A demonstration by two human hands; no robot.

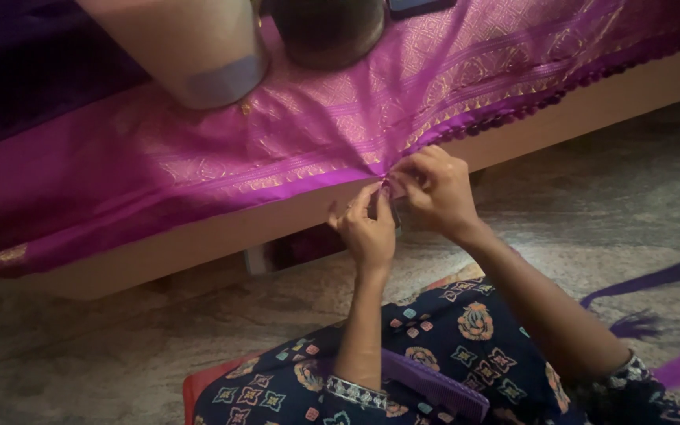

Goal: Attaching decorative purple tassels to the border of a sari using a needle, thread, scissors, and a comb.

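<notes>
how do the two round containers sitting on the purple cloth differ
The left container is pale and tilts across the frame, with a bluish band near its end; the right container is dark, looks squatter and has no band. The left one reaches lower onto the purple cloth; the right one stays near the top edge. Both are rounded, cut off by the frame, and rest on the cloth, away from the left hand and right hand pinching its edge.
</notes>
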